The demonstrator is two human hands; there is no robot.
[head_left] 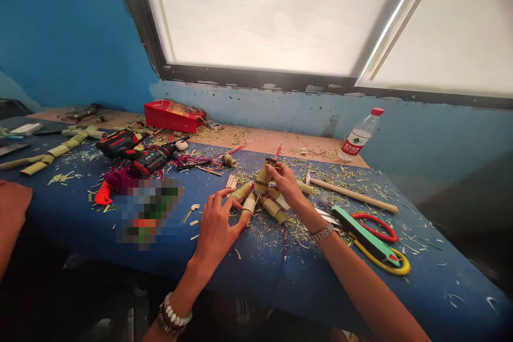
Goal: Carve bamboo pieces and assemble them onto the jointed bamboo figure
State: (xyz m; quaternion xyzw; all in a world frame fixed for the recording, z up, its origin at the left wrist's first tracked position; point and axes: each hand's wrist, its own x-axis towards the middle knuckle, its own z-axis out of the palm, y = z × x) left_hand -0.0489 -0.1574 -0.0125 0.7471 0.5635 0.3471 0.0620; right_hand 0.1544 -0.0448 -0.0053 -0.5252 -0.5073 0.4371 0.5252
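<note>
On the blue table lies a jointed figure of short bamboo pieces (273, 208), its parts linked with purple string. My right hand (289, 188) pinches the upright upper bamboo piece (262, 180), which has a dark disc on top. Lower left of it, my left hand (218, 222) has thumb and fingers closed around a bamboo limb piece (250, 202) of the same figure. My fingers partly hide the joints. Purple string (284, 243) hangs toward the table's front edge. A small stack of flat wooden strips (231, 181) lies just beyond my left fingers.
Right of my hands lie a hammer (356, 195), a green-handled cutter (364, 235) and red-and-yellow scissors (404, 264). A water bottle (356, 140) stands behind. Leftward are a power drill (154, 159), a red box (172, 117), another bamboo figure (60, 150) and another person's arm (12, 219).
</note>
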